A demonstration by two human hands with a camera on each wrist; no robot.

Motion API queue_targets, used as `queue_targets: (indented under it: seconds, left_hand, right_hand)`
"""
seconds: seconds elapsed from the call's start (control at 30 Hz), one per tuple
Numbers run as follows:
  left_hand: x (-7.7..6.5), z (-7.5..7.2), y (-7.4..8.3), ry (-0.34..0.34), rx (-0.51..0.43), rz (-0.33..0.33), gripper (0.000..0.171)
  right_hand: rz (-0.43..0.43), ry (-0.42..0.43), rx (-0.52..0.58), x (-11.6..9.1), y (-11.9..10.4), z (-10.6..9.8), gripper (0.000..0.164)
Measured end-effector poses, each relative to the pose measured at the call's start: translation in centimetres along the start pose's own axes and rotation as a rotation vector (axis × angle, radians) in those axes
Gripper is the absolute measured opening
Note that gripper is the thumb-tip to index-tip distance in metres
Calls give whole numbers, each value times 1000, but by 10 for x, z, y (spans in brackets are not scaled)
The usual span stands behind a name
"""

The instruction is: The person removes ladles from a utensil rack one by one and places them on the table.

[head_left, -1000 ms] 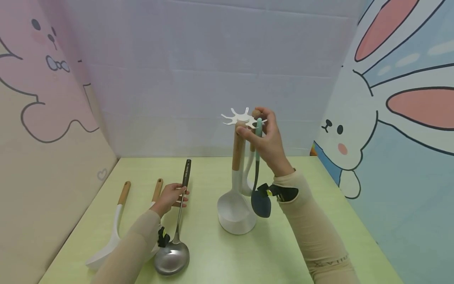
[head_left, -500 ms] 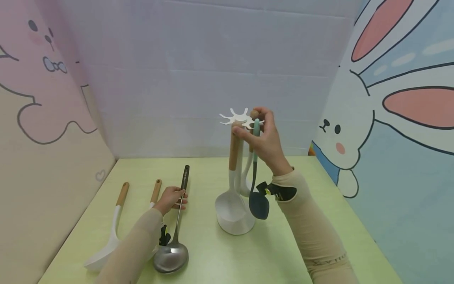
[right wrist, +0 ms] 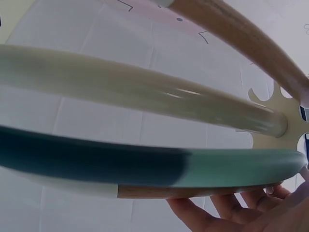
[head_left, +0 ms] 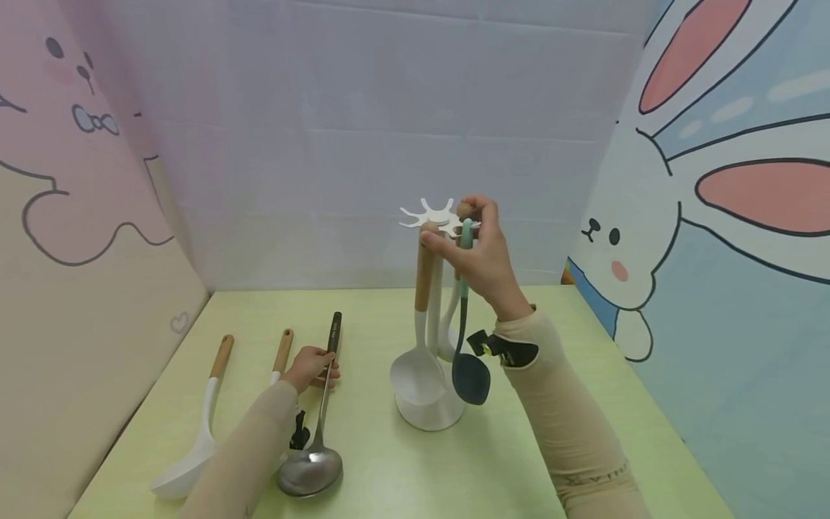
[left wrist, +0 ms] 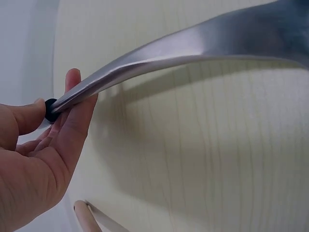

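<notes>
My left hand (head_left: 313, 369) pinches a metal ladle (head_left: 310, 473) at its dark handle (left wrist: 51, 111), thumb on one side and fingers on the other. The ladle's bowl points toward me, and its shadow falls on the table. At the white utensil rack (head_left: 429, 419), my right hand (head_left: 488, 268) grips around the top. Its thumb lies on the wooden handle (head_left: 424, 277) of a hanging white ladle (head_left: 417, 376); its fingers bend round the wooden handle of a white utensil (head_left: 447, 337) behind. A dark blue-headed utensil (head_left: 471, 378) with a mint handle (right wrist: 241, 167) hangs between them.
On the table's left lie a white ladle (head_left: 188, 468) with a wooden handle and another wooden-handled utensil (head_left: 283, 351), partly covered by my left arm. Several free hook arms (head_left: 415, 214) stick out on the rack's left. Cartoon-printed panels enclose the pale green table (head_left: 519, 461).
My left hand has come slightly nearer with the metal ladle, whose handle end now sits lower in view. My right hand stays at the rack top; the hanging white ladle's bowl has shifted slightly left.
</notes>
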State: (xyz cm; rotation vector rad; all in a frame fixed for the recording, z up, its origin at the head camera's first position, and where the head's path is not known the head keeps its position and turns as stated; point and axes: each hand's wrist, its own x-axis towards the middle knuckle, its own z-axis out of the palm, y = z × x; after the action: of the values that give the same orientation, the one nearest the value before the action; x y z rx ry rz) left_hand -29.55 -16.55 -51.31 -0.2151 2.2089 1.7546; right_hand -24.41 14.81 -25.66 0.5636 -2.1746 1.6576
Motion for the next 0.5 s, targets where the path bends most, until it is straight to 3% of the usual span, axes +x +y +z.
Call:
queue_targets:
  seconds: [0.5]
  left_hand:
    - [5,-3,-6,-32,67,-68,31]
  right_hand:
    - [-19,1,-26,1,3,-1,86]
